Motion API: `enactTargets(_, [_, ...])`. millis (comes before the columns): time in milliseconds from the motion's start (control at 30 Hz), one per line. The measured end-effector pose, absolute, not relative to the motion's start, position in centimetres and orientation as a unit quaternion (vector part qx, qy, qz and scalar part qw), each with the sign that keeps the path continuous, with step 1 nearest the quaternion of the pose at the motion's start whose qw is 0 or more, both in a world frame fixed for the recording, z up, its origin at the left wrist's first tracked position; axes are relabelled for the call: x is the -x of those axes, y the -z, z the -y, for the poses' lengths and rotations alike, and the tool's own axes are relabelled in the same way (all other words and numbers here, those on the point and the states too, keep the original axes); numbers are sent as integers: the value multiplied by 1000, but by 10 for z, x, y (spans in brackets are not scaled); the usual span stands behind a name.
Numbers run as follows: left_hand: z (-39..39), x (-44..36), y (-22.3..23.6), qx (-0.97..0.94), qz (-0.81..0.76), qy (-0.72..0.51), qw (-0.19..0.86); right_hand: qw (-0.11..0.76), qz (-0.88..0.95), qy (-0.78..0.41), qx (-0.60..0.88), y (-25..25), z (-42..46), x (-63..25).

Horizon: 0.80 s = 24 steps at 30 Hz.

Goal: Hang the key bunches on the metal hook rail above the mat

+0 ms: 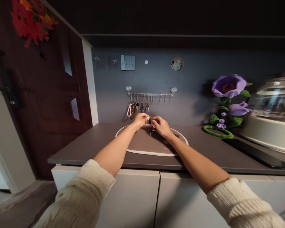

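My left hand (141, 120) and my right hand (161, 125) meet above the brown oval mat (144, 146), fingers closed in a pinch. Between their fingertips is a key ring (150, 118) with small dark keys; the fingers partly cover it. Just below, by my right hand, a red and metallic item (153, 129) shows over the mat, too small to make out fully. Behind my hands, a clear hook rail (152, 94) is fixed to the wall. From its left half hang several keys (137, 105) and a pink strap (129, 110).
The mat lies on a dark countertop (90, 142) over pale cabinets. To the right stand a purple knitted flower (229, 86), a white appliance with a clear dome (270, 126) and a flat black slab (254, 152). At left is a dark red door (49, 95). A shelf overhangs above.
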<state>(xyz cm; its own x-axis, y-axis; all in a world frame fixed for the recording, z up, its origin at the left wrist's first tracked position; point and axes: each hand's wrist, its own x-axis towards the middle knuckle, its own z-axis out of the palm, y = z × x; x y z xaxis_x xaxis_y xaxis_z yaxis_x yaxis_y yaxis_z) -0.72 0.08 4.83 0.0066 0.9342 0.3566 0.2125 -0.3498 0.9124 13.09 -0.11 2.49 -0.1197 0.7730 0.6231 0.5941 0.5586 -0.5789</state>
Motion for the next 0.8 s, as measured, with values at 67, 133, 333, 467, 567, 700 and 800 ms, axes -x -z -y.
enactTargets(67, [-2,7,-48,-622,-450,-537,349,499,738,-112,441,-26,1,-130])
enactTargets(133, [-3,6,-48,-622,-443,-538,357,514,732,-130,429,-26,1,-130])
enactTargets(333, [-3,5,-47,-628,-430,-540,359,541,709,-183,413,-24,-1,-131])
enactTargets(467, [-2,3,-46,-631,-425,-541,359,559,693,-205,406,-23,-3,-132])
enactTargets(567, [-1,2,-47,-633,-427,-542,351,568,690,-212,397,-21,-6,-133])
enactTargets(700, [1,-1,-48,-640,-422,-546,338,568,691,-209,394,-19,-9,-135])
enactTargets(800, [3,-2,-49,-642,-414,-553,332,575,695,-208,379,-18,-13,-136])
